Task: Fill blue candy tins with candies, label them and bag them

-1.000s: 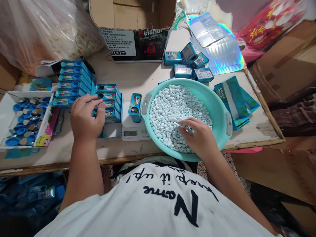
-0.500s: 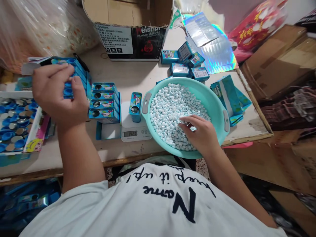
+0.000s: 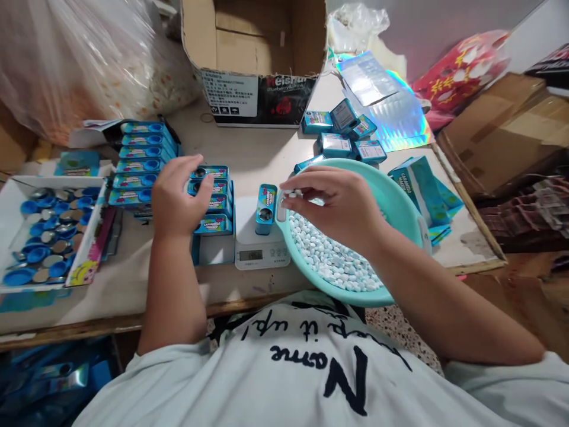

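My right hand [image 3: 338,196] pinches a few small white candies [image 3: 293,193] over the left rim of a turquoise basin [image 3: 306,280]. Pale candies [image 3: 338,255] fill much of this basin. Just left of the fingertips a blue tin [image 3: 267,207] with a round hole stands on a white kitchen scale [image 3: 263,258]. My left hand [image 3: 178,196] is held over the table, thumb and fingers apart, with nothing visible in it. Beside it, and partly hidden by it, is a row of blue tins [image 3: 214,224] with open holes in a blue carton [image 3: 216,252].
Blue-capped tins [image 3: 140,166] stand in a row at left, behind a white box [image 3: 95,237] of loose caps. A cardboard box [image 3: 280,101] stands at the back. More tins [image 3: 335,144] lie behind the basin; flat blue cartons [image 3: 427,190] lie to its right.
My right hand has risen from the candies and moved left toward the tin on the scale, carrying a few. My left hand has left the capped tins and moved right, opening.
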`<state>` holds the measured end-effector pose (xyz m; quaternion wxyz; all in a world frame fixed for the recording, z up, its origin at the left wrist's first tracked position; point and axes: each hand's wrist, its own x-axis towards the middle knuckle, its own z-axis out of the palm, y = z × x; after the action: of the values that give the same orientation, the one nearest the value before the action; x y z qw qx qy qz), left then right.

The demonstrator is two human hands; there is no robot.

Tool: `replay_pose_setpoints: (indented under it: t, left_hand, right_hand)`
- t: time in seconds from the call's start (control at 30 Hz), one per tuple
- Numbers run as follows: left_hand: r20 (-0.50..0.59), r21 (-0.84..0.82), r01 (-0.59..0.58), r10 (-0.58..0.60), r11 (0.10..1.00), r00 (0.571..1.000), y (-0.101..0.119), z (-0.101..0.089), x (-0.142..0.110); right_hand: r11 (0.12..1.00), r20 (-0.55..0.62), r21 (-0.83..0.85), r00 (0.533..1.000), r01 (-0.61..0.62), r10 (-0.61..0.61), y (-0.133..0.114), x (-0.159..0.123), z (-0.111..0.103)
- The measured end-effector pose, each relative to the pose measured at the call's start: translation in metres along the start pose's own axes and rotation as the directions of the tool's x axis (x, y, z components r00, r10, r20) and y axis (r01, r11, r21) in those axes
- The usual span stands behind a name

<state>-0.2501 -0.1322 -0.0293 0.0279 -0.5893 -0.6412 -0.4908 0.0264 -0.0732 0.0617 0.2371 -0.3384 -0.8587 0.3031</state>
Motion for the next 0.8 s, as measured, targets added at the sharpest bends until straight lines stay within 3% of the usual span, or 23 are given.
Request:
replay_pose_setpoints:
  t: [0.1,0.2,0.3,0.4,0.67,0.8]
  left_hand:
    - [-0.056,-0.092,0.101,-0.107,0.991,0.993,-0.001,0.003,0.001]
    - [-0.202,-0.288,0.209,-0.273,0.935,0.941,-0.005,0.004,0.001]
    - [-0.138,-0.472,0.301,-0.407,0.828,0.903,-0.008,0.001,0.002]
    - [-0.056,-0.524,0.334,-0.423,0.783,0.904,-0.009,-0.004,0.003]
    - [-0.076,-0.529,0.335,-0.436,0.78,0.897,-0.01,-0.004,0.002]
    - [-0.067,-0.546,0.349,-0.455,0.762,0.888,-0.01,-0.003,0.003]
  right_hand:
    - [0.995,0.109,0.024,0.989,0.1,-0.102,0.005,0.01,0.02]
    - [0.984,0.134,0.014,0.975,0.178,-0.179,0.012,0.01,0.037]
    - [0.974,0.109,-0.046,0.971,0.22,-0.214,0.013,0.005,0.043]
    - [0.974,0.107,-0.083,0.974,0.209,-0.2,0.009,0.0,0.044]
    - [0.988,0.136,-0.121,0.988,0.095,-0.079,-0.003,-0.007,0.041]
    - [0.989,0.121,-0.113,0.989,0.098,-0.085,-0.007,-0.01,0.038]
